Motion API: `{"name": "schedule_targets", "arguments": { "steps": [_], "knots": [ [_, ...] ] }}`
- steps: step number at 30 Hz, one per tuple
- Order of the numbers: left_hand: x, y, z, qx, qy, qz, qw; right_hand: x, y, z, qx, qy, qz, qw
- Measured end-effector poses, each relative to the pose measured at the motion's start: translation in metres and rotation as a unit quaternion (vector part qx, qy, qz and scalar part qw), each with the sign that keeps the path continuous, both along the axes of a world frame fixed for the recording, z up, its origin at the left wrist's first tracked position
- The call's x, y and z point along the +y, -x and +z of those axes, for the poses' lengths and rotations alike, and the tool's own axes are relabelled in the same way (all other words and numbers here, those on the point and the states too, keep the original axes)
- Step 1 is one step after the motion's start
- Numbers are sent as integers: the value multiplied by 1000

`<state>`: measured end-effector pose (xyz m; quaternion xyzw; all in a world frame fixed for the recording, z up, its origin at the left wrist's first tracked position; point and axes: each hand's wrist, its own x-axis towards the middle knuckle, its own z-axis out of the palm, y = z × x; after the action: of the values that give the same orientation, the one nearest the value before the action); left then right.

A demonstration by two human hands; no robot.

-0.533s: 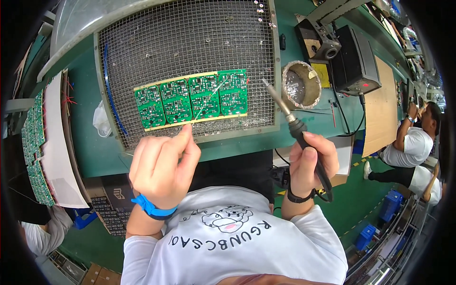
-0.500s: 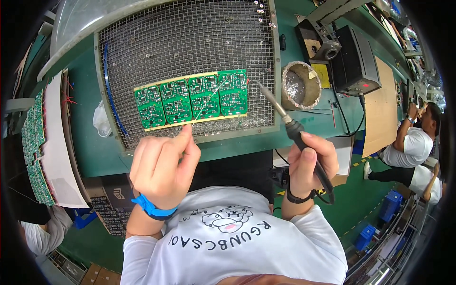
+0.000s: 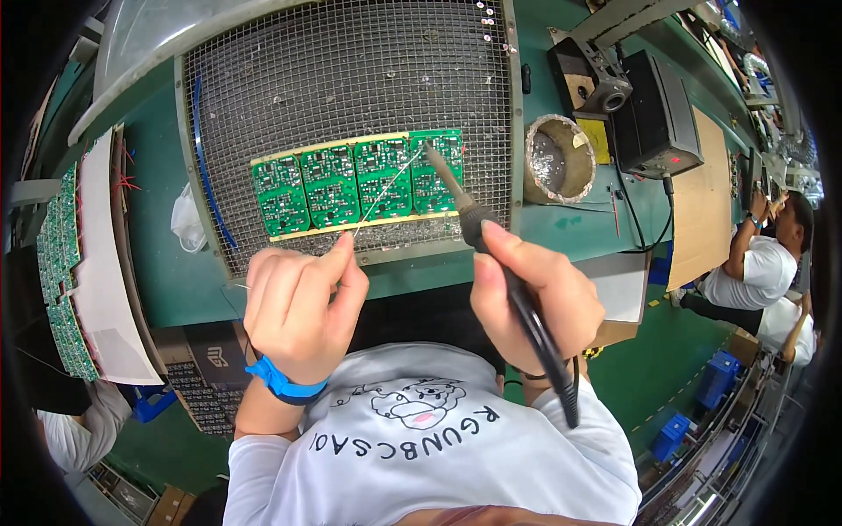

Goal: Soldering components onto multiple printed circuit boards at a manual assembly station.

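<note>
Soldering iron [image 3: 471,224] gripped in my right hand [image 3: 553,298], thumb and fingers wrapped about the black handle, tip slanting away from me and leftward. In my left hand [image 3: 298,298], thumb and forefinger pinched narrow on thin solder wire [image 3: 388,193], which runs out ahead and to the right of them. The panel of four green circuit boards [image 3: 380,175] lies beyond both hands, flat on a wire mesh [image 3: 351,88], pale edge strips [image 3: 307,233] along its near and far sides. Wire end and iron tip converge over the far part of the rightmost board [image 3: 437,180], ahead and right of my left hand. Cannot tell whether tip, wire and joint actually touch.

Step, as I judge it: bringing heat and solder together at one joint on that board. Next move seems to call for a steady right hand and a small feed of wire from the left, with care not to bridge neighbouring parts.

Beyond my right hand, to its right, on the green tabletop [image 3: 421,280]: crusted round pot [image 3: 579,167], then the iron stand [image 3: 592,83] and black soldering station [image 3: 658,114].
</note>
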<state>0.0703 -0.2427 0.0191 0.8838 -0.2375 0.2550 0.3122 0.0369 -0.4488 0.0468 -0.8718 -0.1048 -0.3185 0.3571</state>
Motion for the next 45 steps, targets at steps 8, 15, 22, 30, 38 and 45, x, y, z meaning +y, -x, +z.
{"name": "schedule_targets", "arguments": {
  "steps": [8,15,22,30,38,45],
  "knots": [
    [3,-1,-5,-11,5,-11,1000,10,-8,4,-59,147,42,987],
    [9,3,-2,-27,6,8,1000,13,-8,9,-56,139,34,988],
    [14,4,1,-37,-4,18,999,-4,15,6,-23,100,-18,995],
    [14,2,-2,-33,8,17,999,-38,29,-35,48,-27,-234,971],
    [5,-1,1,-10,30,10,999,-43,32,-46,45,-83,-242,966],
    [-8,-7,2,-7,32,-23,999,-40,28,-45,-10,-97,-221,970]
  ]
}}
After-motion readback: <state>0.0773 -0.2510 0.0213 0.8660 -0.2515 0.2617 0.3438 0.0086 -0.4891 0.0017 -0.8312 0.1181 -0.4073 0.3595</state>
